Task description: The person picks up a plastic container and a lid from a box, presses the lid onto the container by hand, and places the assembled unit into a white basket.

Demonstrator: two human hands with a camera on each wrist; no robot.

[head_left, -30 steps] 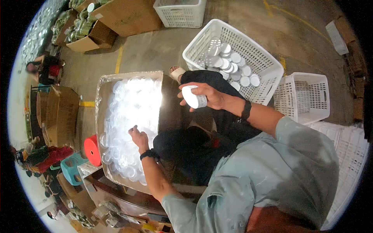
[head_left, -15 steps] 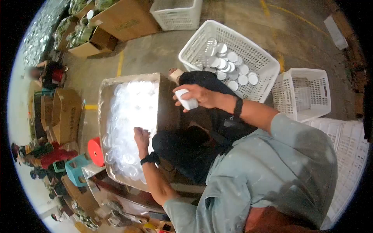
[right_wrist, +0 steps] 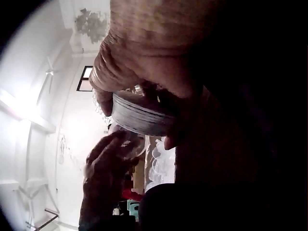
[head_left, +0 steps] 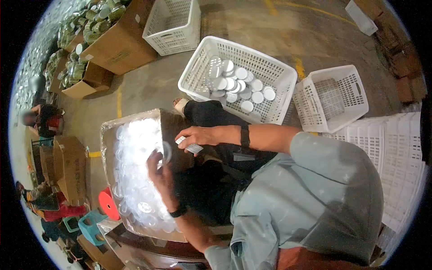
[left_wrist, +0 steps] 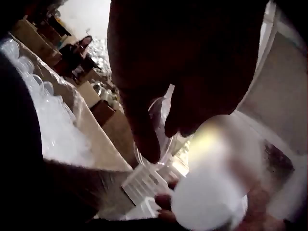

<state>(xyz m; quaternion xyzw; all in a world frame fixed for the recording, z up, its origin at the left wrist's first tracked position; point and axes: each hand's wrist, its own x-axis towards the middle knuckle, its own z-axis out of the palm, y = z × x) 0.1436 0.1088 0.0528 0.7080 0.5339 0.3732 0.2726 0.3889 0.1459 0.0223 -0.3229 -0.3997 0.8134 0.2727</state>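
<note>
My right hand [head_left: 200, 134] grips a stack of thin white round lids [head_left: 189, 145] from above, beside the open carton. In the right wrist view the layered edges of the lid stack [right_wrist: 142, 118] show between thumb and fingers. My left hand [head_left: 161, 177] pinches a clear plastic cup [head_left: 167, 152] by its wall, above the carton's near edge. In the left wrist view the clear cup [left_wrist: 153, 156] hangs from thumb and fingertips, just beside the stack's white face [left_wrist: 204, 204]. The carton [head_left: 170, 130] holds many more clear plastic cups, brightly lit.
A white crate [head_left: 274, 72] with loose white lids stands past my foot. Other white crates [head_left: 355, 96] flank it. Cartons of jars [head_left: 121, 51] stand at upper left. A red spool [head_left: 107, 203] and teal stool [head_left: 92, 225] are left of the carton. People sit farther left.
My left hand has come up from the carton with a clear cup. My right hand has brought the lid stack closer to it, tilting its white face away from the head camera.
</note>
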